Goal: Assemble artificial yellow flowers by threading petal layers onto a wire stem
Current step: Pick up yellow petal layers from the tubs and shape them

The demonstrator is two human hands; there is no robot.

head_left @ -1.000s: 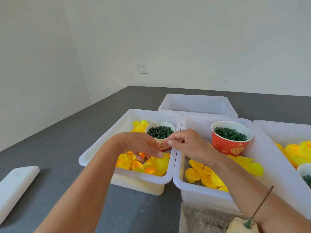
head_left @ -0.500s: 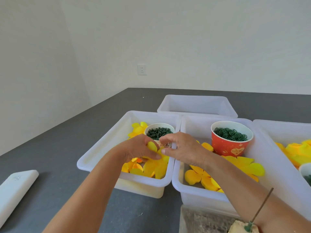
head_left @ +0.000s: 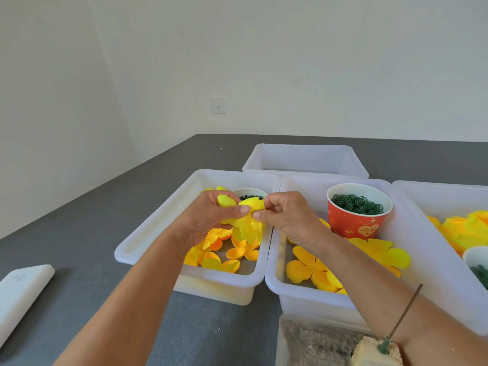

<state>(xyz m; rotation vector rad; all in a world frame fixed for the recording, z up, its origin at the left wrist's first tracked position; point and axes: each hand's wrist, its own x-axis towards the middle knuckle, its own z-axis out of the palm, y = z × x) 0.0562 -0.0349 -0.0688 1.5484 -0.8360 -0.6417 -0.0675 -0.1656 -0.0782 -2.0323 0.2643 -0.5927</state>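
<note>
Both hands hold a bunch of yellow petal layers (head_left: pixel 249 220) above the left white bin (head_left: pixel 148 240). My left hand (head_left: pixel 208 217) grips the bunch from the left, and my right hand (head_left: pixel 287 216) pinches its upper right edge with thumb and forefinger. More yellow-orange petal layers (head_left: pixel 224 256) lie in that bin under the hands. A thin wire stem (head_left: pixel 404 313) with a green base stands in a foam block (head_left: pixel 377 351) at the bottom right, beside my right forearm.
A small cup of dark green rings (head_left: pixel 250 195) sits behind the hands. The middle bin (head_left: pixel 274 282) holds a red cup of green rings (head_left: pixel 359 210) and larger petals (head_left: pixel 314 270). A third bin (head_left: pixel 449 196) with petals is at right, another bin (head_left: pixel 305 159) behind, a white block (head_left: pixel 21 291) at left.
Both hands have risen from the left bin, lifting a bunch of yellow petals. The right hand has shifted onto the bunch's upper edge.
</note>
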